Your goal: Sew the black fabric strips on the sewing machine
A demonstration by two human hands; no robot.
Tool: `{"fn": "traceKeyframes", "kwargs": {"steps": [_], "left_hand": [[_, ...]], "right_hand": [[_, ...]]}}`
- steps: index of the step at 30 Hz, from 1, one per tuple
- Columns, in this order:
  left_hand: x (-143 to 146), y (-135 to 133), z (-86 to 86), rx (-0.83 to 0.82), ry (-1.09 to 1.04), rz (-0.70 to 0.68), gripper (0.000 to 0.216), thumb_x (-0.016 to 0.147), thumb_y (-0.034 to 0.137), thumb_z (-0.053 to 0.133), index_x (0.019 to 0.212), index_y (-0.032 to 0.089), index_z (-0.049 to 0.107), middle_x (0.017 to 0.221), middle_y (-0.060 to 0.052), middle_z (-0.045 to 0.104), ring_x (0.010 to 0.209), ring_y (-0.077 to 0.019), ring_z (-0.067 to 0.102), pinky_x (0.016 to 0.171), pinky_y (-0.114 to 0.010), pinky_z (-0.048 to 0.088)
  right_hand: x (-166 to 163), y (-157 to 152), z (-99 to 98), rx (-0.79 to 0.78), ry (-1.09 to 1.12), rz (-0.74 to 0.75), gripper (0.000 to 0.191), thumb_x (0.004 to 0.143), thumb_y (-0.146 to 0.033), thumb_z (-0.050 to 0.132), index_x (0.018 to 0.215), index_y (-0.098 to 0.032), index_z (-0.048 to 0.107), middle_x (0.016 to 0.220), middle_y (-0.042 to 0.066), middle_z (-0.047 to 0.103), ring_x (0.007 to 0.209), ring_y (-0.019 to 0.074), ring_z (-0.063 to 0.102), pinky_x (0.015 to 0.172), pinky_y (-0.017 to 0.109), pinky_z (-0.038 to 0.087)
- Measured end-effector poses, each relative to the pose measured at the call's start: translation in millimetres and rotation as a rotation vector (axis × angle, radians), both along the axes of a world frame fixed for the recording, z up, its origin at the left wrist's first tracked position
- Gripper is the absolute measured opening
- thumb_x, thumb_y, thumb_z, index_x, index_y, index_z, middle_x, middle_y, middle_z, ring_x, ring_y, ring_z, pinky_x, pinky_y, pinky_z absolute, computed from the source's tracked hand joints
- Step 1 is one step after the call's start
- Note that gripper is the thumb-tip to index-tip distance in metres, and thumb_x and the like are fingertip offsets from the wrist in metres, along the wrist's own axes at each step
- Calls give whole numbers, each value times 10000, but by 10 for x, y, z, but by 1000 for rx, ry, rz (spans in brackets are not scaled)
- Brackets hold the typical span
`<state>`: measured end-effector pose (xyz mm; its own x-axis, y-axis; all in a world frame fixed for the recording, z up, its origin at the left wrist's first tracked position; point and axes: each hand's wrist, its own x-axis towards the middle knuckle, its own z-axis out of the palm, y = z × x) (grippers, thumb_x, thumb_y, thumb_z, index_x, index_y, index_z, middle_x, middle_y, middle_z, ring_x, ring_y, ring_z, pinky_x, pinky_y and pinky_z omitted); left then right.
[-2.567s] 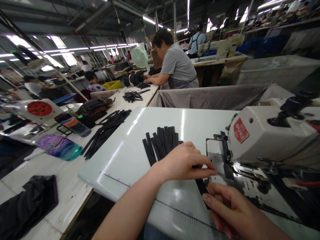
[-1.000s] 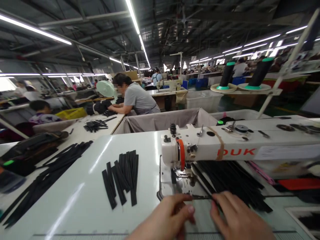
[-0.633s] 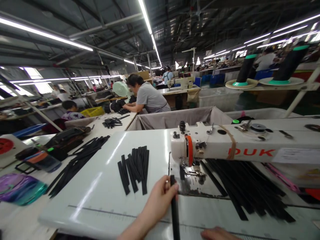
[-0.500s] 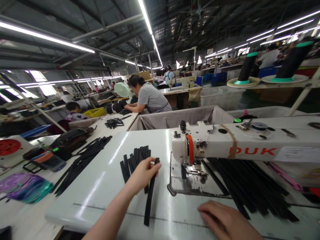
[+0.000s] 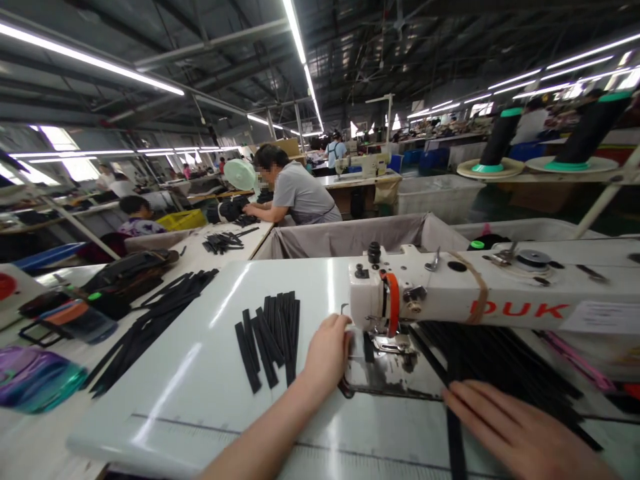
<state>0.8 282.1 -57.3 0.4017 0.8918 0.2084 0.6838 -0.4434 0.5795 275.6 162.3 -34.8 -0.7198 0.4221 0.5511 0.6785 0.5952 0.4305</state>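
Note:
My left hand [image 5: 326, 355] is at the left edge of the sewing machine's metal plate [image 5: 400, 381], its fingers bent and close together. The fingertips are hidden, so anything between them cannot be made out. Further right, my right hand [image 5: 510, 423] has its fingers together on a black strip [image 5: 455, 433] that runs toward the front edge of the table. Under the machine arm lies a pile of long black strips [image 5: 505, 370], just beyond this hand. Shorter black strips [image 5: 273, 333] lie fanned out left of my left hand.
The white sewing machine [image 5: 440, 293] spans the right side. Thread cones [image 5: 497, 143] stand above it. More black strips [image 5: 165, 320], a clear mug [image 5: 83, 320] and a purple-teal item [image 5: 37, 377] lie on the left table. A person in grey [image 5: 305, 193] works beyond a fabric-lined bin [image 5: 350, 240].
My left hand has moved right to the machine plate, and the strip it held no longer shows in it. My right hand has moved right and onto a black strip. The view has shifted slightly.

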Motion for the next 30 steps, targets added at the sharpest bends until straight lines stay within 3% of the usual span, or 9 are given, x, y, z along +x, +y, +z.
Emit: {"fn": "traceKeyframes", "kwargs": {"steps": [2, 4, 8, 10, 13, 17, 22, 30], "left_hand": [[-65, 205, -33, 63, 26, -77, 158, 879, 141, 516, 981, 190, 626, 1208, -118, 587, 1172, -266, 532, 1009, -428, 420], [-83, 326, -76, 99, 59, -186, 120, 882, 176, 562, 926, 204, 671, 1208, -88, 603, 1193, -254, 513, 1046, -406, 395], [-53, 365, -104, 169, 102, -273, 151, 913, 238, 557, 962, 221, 698, 1108, -72, 663, 1156, -248, 530, 1059, -424, 382], [-37, 354, -70, 191, 111, -276, 143, 906, 230, 568, 958, 213, 700, 1077, -75, 677, 1130, -250, 544, 1034, -426, 404], [-19, 350, -9, 202, 115, -301, 197, 922, 172, 514, 960, 218, 703, 1052, -63, 694, 1079, -226, 573, 1009, -409, 428], [-45, 363, 20, 133, 34, -386, 321, 918, 94, 440, 1056, 245, 687, 1127, -39, 685, 1116, -196, 571, 1024, -368, 428], [-216, 404, 35, -43, -33, -496, 367, 837, 12, 418, 1036, 195, 666, 1047, -44, 672, 1020, -191, 597, 915, -317, 485], [-253, 242, 315, 104, 269, -612, 226, 828, 9, 490, 887, 196, 602, 920, -13, 653, 937, -184, 548, 894, -295, 431]], "right_hand": [[115, 82, 34, 30, -24, -110, 525, 711, 43, 335, 1061, -176, 659, 1022, 71, 726, 873, 202, 666, 696, 301, 539], [27, 176, 92, -34, 27, -163, 538, 692, 54, 337, 1058, -173, 659, 1024, 82, 719, 866, 204, 670, 711, 309, 543], [-513, 368, 99, -376, 246, -14, 456, 791, 19, 367, 1067, -206, 653, 1016, 44, 707, 919, 160, 664, 816, 265, 534], [-735, 470, 2, -537, 294, 50, 373, 847, -36, 420, 1071, -219, 655, 1030, 42, 700, 909, 153, 664, 767, 246, 537], [-838, 586, -200, -658, 376, 71, 310, 866, -64, 468, 1050, -216, 667, 1016, 48, 693, 920, 160, 660, 802, 268, 534], [-765, 606, -359, -740, 438, 49, 284, 884, -82, 482, 1050, -214, 670, 1051, 62, 683, 1009, 178, 641, 886, 301, 517], [-774, 587, -362, -775, 450, 6, 291, 889, -87, 484, 1060, -226, 673, 1063, 59, 675, 998, 184, 644, 889, 318, 519], [-766, 605, -326, -825, 409, -18, 290, 893, -77, 470, 1053, -217, 668, 1058, 64, 671, 972, 194, 652, 845, 325, 530]]}}
